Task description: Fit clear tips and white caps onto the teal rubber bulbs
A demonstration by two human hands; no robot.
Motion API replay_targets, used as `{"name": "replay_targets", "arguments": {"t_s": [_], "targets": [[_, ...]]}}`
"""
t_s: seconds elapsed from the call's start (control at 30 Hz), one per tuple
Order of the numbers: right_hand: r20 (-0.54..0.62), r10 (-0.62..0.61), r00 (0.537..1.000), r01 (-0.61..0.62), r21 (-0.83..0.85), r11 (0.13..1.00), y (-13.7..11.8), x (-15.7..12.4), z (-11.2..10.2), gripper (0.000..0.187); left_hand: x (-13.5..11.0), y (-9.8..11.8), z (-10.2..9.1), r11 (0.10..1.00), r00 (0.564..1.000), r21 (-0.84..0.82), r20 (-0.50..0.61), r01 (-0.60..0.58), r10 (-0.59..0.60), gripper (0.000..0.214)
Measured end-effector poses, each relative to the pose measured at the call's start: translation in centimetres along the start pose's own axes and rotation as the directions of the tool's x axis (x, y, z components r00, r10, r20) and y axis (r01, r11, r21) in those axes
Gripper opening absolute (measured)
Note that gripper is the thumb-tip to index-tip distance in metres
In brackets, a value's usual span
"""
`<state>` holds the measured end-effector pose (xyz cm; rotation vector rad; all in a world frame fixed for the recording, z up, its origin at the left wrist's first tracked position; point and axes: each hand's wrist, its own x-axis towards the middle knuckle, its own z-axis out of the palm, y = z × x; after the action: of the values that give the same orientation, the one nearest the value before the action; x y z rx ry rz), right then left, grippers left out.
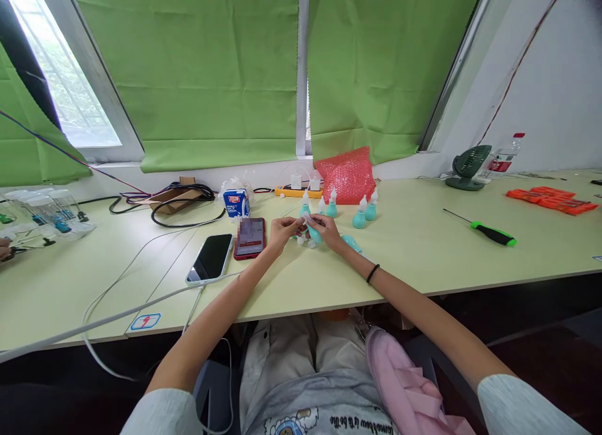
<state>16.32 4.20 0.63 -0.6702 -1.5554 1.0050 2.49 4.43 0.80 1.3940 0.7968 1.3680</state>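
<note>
Between the closely pinched left fingers (298, 224) and right fingers (320, 220) tilts a teal bulb (315, 235).

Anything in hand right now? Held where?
Yes: a teal bulb, near its whitish upper end, at the fingertips of the right hand and left hand; exact finger contacts are too small to tell.
</note>
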Motion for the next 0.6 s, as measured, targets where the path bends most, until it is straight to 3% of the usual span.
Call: {"name": "replay_targets", "arguments": {"t_s": [0.17, 0.33, 0.6], "targets": [[-0.004, 0.004, 1.000, -0.004, -0.004, 1.000, -0.1, -0.1, 0.1, 0.032, 0.1, -0.1, -0.2, 0.996, 0.998, -0.077, 0.045, 0.047, -0.043, 0.028], [-0.003, -0.108, 0.994, 0.106, -0.185, 0.977, 0.6, -0.1, -0.2, 0.032, 0.2, -0.1, -0.3, 0.987, 0.992, -0.119, 0.078, 0.109, -0.100, 0.025], [-0.066, -0.289, 0.955, 0.202, -0.568, 0.798, 1.3, -0.4, -0.4, 0.030, 0.3, -0.2, -0.5, 0.978, 0.985, -0.118, 0.010, 0.173, -0.173, 0.022]]}}
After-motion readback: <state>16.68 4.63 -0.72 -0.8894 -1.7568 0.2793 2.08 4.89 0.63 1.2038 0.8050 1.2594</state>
